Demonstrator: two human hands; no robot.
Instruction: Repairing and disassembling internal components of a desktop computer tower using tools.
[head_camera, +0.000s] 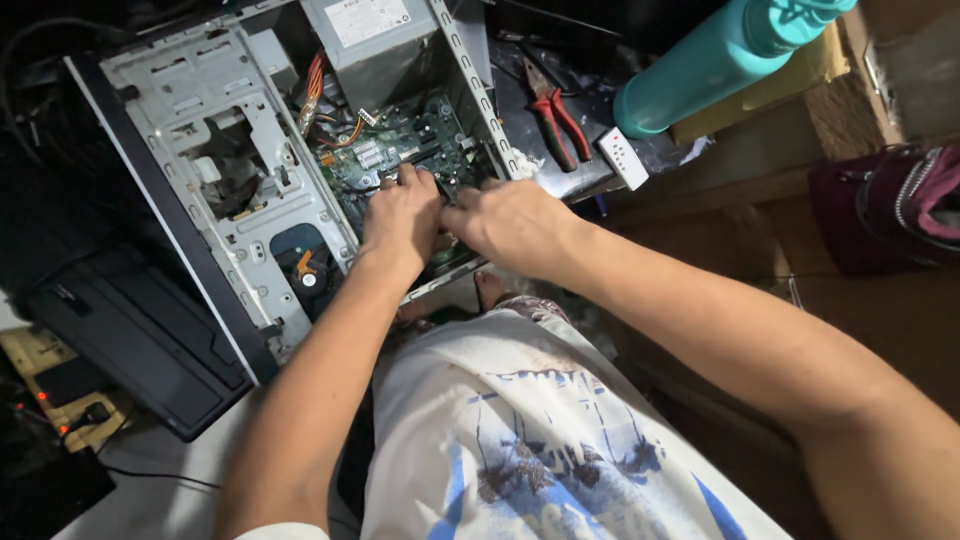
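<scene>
Head view: open desktop computer case (200, 150) lies on its side, long axis running 11 to 5 o'clock. Both hands sit inside it on the green motherboard (400, 150), which extends toward 12 o'clock from the knuckles. Left hand (402, 215) fingers curled down on the board; right hand (510, 225) just beside it at 3 o'clock, fingers bent inward, touching the left. Neither nearer. What the fingertips pinch is hidden; cannot tell the grip. Red-handled pliers (553, 115) and teal bottle (720, 55) at 1 o'clock, partly cut off.
</scene>
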